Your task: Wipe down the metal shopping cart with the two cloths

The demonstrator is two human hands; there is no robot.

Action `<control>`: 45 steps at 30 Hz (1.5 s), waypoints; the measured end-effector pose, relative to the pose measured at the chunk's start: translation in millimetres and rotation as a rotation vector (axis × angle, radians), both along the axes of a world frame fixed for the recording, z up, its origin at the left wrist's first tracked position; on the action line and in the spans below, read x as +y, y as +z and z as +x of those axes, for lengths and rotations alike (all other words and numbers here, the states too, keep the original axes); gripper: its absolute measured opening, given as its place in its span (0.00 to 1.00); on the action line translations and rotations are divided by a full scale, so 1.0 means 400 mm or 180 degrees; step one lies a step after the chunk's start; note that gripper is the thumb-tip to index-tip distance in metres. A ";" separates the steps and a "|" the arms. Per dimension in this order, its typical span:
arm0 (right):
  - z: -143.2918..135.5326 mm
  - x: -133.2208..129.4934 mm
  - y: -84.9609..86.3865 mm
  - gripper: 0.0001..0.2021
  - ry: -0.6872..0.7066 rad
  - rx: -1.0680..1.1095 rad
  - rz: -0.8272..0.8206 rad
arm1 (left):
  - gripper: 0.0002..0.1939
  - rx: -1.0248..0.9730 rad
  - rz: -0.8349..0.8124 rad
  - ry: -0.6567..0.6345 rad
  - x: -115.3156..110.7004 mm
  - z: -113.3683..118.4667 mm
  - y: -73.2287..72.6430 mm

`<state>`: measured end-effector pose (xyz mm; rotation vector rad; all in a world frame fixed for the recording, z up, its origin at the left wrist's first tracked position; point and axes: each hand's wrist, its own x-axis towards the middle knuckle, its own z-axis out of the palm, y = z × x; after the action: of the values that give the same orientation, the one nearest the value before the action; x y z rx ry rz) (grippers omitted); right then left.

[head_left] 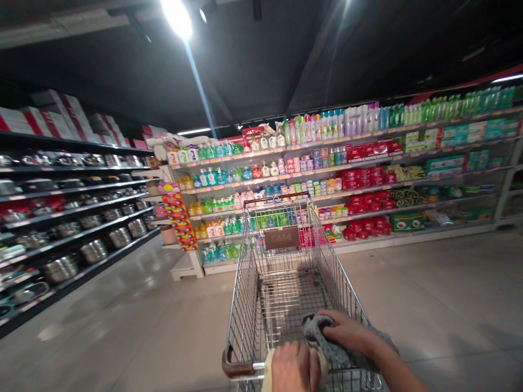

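A metal shopping cart (294,294) stands in front of me, its wire basket holding nothing that I can see. My left hand (291,366) is closed over the cart's handle bar, with a cream cloth (268,370) bunched under the fingers. Just right of it, my right hand (345,331) is closed on a grey cloth (316,329), which drapes over the right end of the handle and the basket's rear edge. A brown corner grip (237,366) shows at the handle's left end. A brown plate (281,238) is fixed on the basket's front.
Ahead runs a long white shelf (359,188) with bottles, red packs and boxes. Steel pots (93,251) fill the dark shelves at left. An orange patterned display panel (180,220) ends the white shelf. Tiled floor (163,332) lies on both sides of the cart.
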<state>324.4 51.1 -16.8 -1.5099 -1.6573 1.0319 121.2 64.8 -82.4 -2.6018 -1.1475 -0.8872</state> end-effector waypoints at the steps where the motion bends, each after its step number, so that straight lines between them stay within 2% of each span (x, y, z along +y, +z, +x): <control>1: 0.000 0.000 0.001 0.15 -0.0004 0.0014 -0.0006 | 0.10 -0.0012 -0.0006 -0.0003 -0.001 0.000 0.000; 10: 0.001 0.005 0.004 0.15 0.0015 0.0193 -0.0039 | 0.11 -0.0073 -0.0097 -0.0008 -0.005 -0.002 0.000; 17: 0.004 0.005 -0.011 0.15 0.0000 0.0288 -0.0043 | 0.12 -0.0044 0.0110 0.0017 -0.002 -0.002 -0.007; 24: 0.003 0.007 -0.008 0.16 -0.0004 0.0265 0.0029 | 0.10 0.0051 0.0251 0.0026 0.008 -0.005 -0.018; 30: -0.001 0.006 -0.007 0.15 0.0022 0.0354 0.0017 | 0.09 0.0083 0.0258 0.0029 0.008 -0.004 -0.014; 38: -0.002 0.002 0.006 0.15 0.0001 0.0358 -0.0008 | 0.10 0.0066 0.0091 0.0031 0.005 -0.005 -0.011; 45: 0.001 0.008 -0.007 0.15 -0.0006 0.0342 0.0018 | 0.11 0.0032 -0.0022 0.0017 0.001 -0.009 -0.006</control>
<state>325.0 54.3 -19.6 -1.4267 -1.5826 1.0872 117.7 65.3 -84.8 -2.6046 -1.1564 -0.8695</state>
